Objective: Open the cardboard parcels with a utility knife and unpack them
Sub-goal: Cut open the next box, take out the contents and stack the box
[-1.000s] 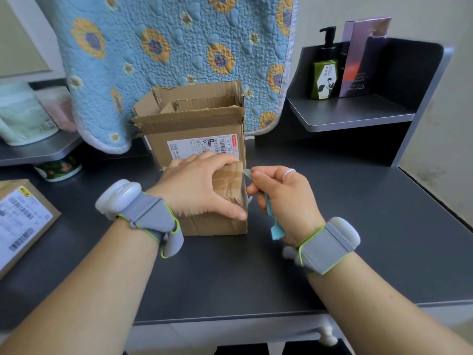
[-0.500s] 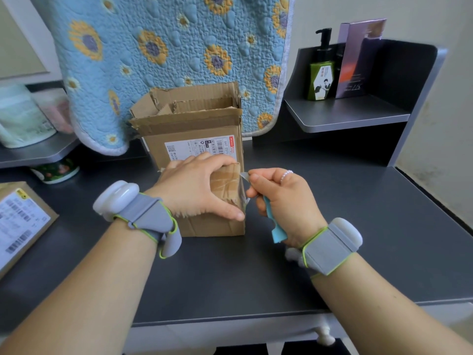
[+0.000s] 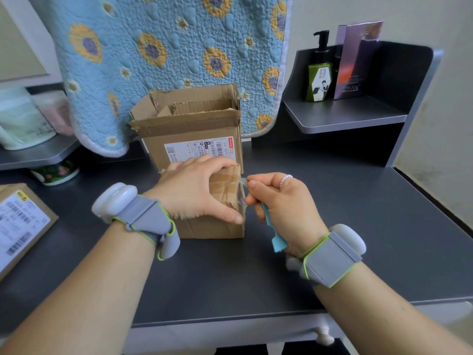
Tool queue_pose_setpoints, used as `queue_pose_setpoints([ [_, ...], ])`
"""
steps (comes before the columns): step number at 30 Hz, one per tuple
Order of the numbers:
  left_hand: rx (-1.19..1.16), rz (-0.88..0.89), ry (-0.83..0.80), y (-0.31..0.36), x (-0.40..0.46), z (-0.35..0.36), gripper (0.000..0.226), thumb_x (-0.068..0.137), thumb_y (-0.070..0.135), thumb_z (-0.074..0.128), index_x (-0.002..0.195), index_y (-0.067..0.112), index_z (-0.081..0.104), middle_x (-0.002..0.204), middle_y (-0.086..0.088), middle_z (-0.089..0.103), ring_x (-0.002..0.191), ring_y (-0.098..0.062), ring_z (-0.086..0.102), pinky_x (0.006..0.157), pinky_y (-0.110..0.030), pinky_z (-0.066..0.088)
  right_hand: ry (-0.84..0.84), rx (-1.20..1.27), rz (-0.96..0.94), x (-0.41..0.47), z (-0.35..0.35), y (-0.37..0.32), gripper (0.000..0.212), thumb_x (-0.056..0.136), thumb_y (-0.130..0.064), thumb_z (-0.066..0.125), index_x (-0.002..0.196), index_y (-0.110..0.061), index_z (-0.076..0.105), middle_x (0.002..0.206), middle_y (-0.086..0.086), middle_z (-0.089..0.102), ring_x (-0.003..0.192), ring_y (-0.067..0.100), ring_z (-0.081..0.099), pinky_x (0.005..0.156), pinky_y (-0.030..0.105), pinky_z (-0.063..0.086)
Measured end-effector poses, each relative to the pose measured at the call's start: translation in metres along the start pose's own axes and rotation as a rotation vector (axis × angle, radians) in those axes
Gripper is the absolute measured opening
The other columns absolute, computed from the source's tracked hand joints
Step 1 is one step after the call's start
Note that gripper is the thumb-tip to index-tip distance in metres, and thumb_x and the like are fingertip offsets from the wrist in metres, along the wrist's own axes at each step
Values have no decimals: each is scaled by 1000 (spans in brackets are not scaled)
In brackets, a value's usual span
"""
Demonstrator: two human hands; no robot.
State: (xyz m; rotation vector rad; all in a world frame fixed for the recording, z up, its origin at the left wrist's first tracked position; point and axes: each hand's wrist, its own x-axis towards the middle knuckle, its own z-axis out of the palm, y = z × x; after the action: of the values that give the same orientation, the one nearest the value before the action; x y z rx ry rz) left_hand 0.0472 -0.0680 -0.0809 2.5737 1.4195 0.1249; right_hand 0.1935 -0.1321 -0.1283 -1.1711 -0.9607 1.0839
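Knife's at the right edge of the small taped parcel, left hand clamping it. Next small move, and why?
Probably draw the utility knife along the taped right edge of the small parcel. The right hand holds the blade tip at that edge, the tape looks uncut, and the left hand grips the parcel, its thumb close to the blade.

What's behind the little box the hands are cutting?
Behind the small taped box stands a bigger cardboard box, flaps open, then a flowery blue quilt. The bigger box's bottom is hidden.
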Motion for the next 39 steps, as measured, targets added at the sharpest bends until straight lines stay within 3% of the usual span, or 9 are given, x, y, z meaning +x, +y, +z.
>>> queue_pose_setpoints([
  [16,6,6,9,0,1,0,96,40,78,58,127,46,33,125,15,44,121,-14,39,102,-37,26,73,39,-3,-10,8,2,16,93,-9,53,80,-14,61,49,-4,60,34,4,41,36,14,36],
  [23,4,10,26,-1,1,1,95,35,79,57,123,49,34,119,17,45,116,-12,41,102,-38,29,30,31,-25,-19,10,0,10,92,-5,52,86,-6,61,49,-3,58,31,3,40,34,12,34],
  [30,4,-35,67,-2,4,4,102,33,83,54,127,48,34,127,15,45,122,-14,40,100,-36,27,123,-95,-100,-10,4,1,16,90,-10,54,78,-20,58,52,-5,61,35,1,44,39,14,36],
  [33,46,-107,110,1,7,4,100,40,80,55,132,46,30,130,9,44,123,-18,40,99,-37,29,29,-140,-100,-9,3,-2,14,89,-11,56,78,-19,59,48,-6,62,34,3,43,36,15,37],
  [37,-3,-131,-42,-1,5,-8,110,54,70,70,144,33,18,144,2,31,134,-21,31,110,-37,27,-66,-339,-85,1,0,-12,16,89,-13,58,76,-23,58,49,-6,61,33,2,42,39,14,36],
  [39,-110,-97,-135,-9,1,-19,99,65,57,72,145,26,23,149,5,31,133,-13,33,108,-24,28,-45,-454,-116,6,-2,-16,20,88,-14,58,73,-25,56,53,-6,60,33,0,44,41,14,37],
])
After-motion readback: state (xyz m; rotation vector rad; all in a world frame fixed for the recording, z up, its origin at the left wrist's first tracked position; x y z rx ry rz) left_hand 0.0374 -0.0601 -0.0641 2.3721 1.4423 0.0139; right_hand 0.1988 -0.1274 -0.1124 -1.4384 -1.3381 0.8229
